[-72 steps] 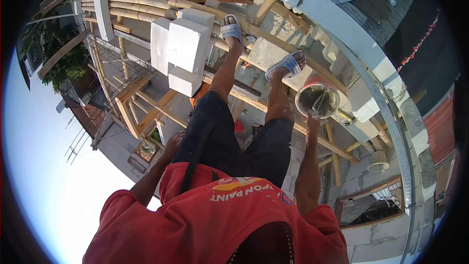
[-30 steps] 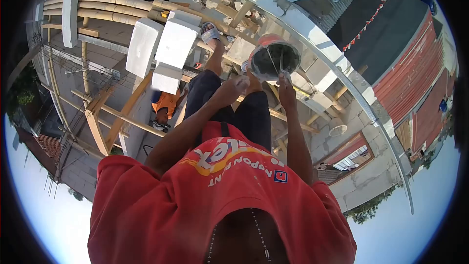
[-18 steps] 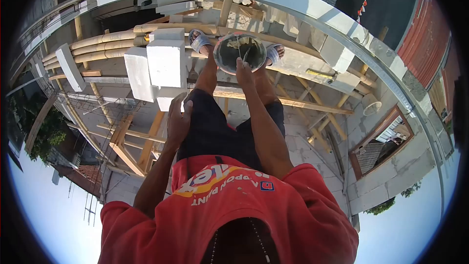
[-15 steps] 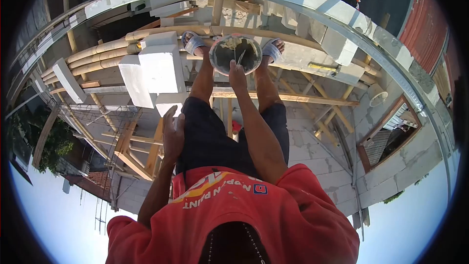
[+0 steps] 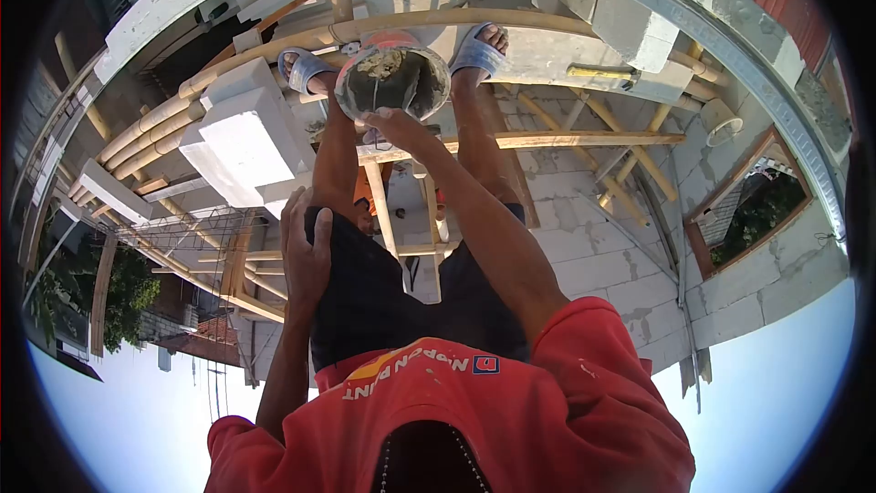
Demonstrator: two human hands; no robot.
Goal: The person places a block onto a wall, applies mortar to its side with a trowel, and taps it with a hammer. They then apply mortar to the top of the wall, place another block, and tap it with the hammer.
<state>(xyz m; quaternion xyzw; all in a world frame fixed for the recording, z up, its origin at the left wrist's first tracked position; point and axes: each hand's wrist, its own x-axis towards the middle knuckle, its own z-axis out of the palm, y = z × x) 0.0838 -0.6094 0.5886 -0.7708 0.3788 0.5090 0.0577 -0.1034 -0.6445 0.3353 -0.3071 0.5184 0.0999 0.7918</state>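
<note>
My right hand [image 5: 394,128] is closed at the near rim of a round bucket [image 5: 343,102]. It appears to grip a trowel whose thin metal part reaches inside; the handle is mostly hidden by my fingers. Grey wet mortar [image 5: 381,64] clings to the bucket's inner wall. The bucket stands between my sandalled feet, tilted so its mouth faces me. My left hand [image 5: 307,248] is beside my left thigh, fingers stretched out and nothing in it. White lightweight blocks [image 5: 251,141] are stacked just beyond that hand.
Bamboo poles [image 5: 164,141] and a plank run across under my feet. A yellow-handled tool [image 5: 600,73] lies on the ledge at right, near a small pale bucket [image 5: 721,121]. Below are timber props [image 5: 584,139], a block wall and a window frame [image 5: 703,246].
The view has shifted, and the bucket now appears further left and nearer. My right hand has moved down to the bucket's near rim. My left hand stays by my thigh.
</note>
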